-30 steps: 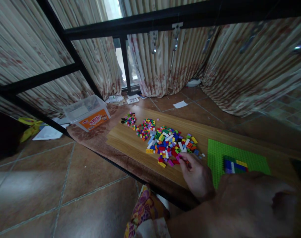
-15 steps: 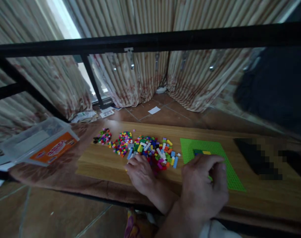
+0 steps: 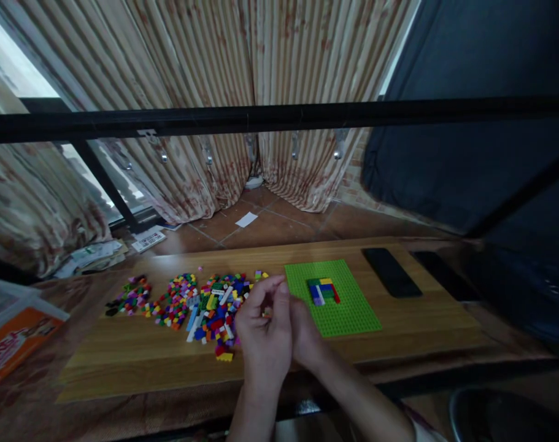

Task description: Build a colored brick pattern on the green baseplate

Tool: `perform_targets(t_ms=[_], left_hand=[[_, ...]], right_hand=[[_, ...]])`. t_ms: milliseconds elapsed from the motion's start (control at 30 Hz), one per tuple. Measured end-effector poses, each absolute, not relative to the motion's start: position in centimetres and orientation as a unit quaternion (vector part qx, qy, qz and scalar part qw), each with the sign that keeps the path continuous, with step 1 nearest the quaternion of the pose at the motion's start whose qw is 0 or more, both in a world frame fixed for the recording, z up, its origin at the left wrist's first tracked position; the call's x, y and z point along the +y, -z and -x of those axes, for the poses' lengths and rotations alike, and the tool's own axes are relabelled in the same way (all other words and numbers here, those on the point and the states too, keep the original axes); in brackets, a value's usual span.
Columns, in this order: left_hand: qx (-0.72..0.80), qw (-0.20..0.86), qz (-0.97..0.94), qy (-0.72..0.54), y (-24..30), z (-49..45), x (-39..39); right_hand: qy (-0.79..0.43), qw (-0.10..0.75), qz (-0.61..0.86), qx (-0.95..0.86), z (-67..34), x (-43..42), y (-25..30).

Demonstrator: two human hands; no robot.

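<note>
My left hand (image 3: 262, 334) and my right hand (image 3: 307, 339) are pressed together over the front of a wooden board (image 3: 141, 353), fingers curled. A tiny orange piece (image 3: 266, 314) shows inside my left hand's curl. My right hand is partly hidden behind the left, so its grip is unclear. Just left of my hands lies a pile of small coloured bricks (image 3: 212, 304). To their right lies a green baseplate (image 3: 350, 314) with a low patch of blue, green, yellow and red bricks (image 3: 323, 290) on it.
A black phone (image 3: 392, 272) lies on the board right of the baseplate. A clear plastic box with an orange label (image 3: 10, 344) stands at far left. A black metal bar (image 3: 279, 116) crosses the view above; behind it are curtains, floor papers (image 3: 95, 255) and dark cloth (image 3: 467, 159).
My view swung right. My left hand left the brick pile and my right hand came off the baseplate; both have met in front of me, between the pile and the baseplate.
</note>
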State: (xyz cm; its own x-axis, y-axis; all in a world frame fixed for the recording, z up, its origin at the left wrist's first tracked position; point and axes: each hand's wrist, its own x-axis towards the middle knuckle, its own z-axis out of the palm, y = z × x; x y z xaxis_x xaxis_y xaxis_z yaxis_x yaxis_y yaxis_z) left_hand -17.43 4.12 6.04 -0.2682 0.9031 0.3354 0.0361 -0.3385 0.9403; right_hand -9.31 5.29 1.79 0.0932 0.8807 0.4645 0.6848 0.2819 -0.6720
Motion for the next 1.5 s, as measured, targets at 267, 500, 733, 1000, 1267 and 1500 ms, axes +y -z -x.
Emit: perform_targets(t_ms=[267, 500, 733, 1000, 1267, 1500], left_hand=[[0.533, 0.367, -0.586, -0.488, -3.8, 15.7, 5.3], [0.592, 0.265, -0.714, -0.262, -0.7, 13.0, 5.4], [0.608, 0.213, -0.744, -0.175, 0.2, 12.6, 5.1], [0.591, 0.212, -0.765, -0.142, 0.4, 11.9, 5.3], [0.575, 0.206, -0.781, -0.126, 0.5, 11.5, 4.9], [0.563, 0.203, -0.793, -0.116, 0.5, 11.1, 4.7]], right_hand=[[-0.409, 0.556, 0.607, -0.394, -4.3, 7.2, -0.8], [-0.416, 0.418, 0.653, -0.475, -7.7, 6.7, 0.6], [-0.32, 0.341, 0.629, -0.622, -8.2, 6.2, 1.7], [-0.299, 0.339, 0.594, -0.665, -7.5, 6.3, 3.1], [-0.272, 0.351, 0.617, -0.65, -7.3, 6.5, 4.0], [-0.261, 0.367, 0.614, -0.648, -7.2, 6.4, 4.2]])
